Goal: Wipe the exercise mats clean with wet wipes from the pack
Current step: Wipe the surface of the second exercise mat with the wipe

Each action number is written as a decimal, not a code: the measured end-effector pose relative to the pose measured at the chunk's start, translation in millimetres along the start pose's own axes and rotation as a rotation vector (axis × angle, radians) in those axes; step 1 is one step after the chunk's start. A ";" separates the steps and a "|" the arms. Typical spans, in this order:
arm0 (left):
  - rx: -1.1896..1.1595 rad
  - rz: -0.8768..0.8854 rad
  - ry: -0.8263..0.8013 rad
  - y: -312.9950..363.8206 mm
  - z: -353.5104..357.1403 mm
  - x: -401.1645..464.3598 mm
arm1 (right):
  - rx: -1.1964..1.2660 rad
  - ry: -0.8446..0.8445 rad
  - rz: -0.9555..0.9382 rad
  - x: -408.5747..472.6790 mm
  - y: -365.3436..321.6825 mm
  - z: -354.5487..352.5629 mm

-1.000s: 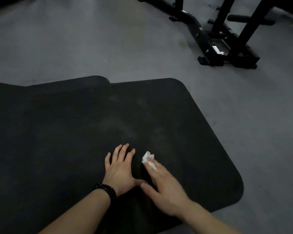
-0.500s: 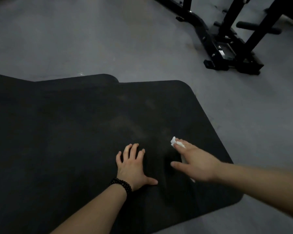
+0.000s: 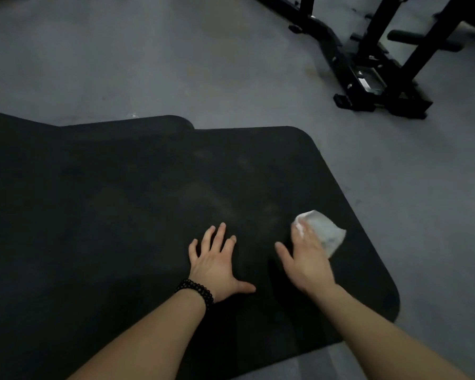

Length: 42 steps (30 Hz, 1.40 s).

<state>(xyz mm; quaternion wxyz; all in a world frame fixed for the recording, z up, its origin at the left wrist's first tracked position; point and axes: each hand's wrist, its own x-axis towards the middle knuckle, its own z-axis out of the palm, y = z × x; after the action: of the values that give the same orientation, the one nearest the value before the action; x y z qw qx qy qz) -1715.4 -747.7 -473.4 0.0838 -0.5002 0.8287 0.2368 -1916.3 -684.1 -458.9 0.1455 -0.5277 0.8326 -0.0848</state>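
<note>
Wiping the mat [image 3: 121, 215]: our right hand [image 3: 307, 259] presses the wipe [image 3: 324, 229] flat under straight fingers; left hand [image 3: 214, 264], fingers spread, braces the mat just beside. We judge overlapping strokes toward the near edge work best.

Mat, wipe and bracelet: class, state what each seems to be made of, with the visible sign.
Mat: probably rubber or dense foam, matte black; it lies flat, with rounded corners and dull smudges.
Wipe: thin white non-woven fabric or paper, crumpled under the right hand.
Bracelet: round black beads, slightly glossy; stone, wood or plastic, cannot tell.
</note>
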 end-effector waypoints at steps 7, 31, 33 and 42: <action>0.026 0.069 0.059 -16.3 -13.8 6.9 | 0.293 -0.146 -0.355 -37.6 -43.2 18.5; 0.015 -0.030 0.008 -22.6 -33.1 51.0 | 0.100 -0.223 -0.487 -3.0 -56.7 24.6; 0.030 -0.049 -0.084 -26.9 -32.9 58.4 | 0.110 -0.034 -0.409 10.5 -49.5 9.9; 0.025 -0.034 0.180 -29.8 -34.0 78.3 | -0.049 -0.194 -0.275 31.5 -35.3 25.2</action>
<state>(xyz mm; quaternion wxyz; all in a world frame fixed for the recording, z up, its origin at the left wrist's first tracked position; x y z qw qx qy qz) -1724.2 -837.2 -482.2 0.0191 -0.5324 0.8271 0.1790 -1890.4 -727.3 -477.2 0.1994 -0.6456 0.7365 -0.0324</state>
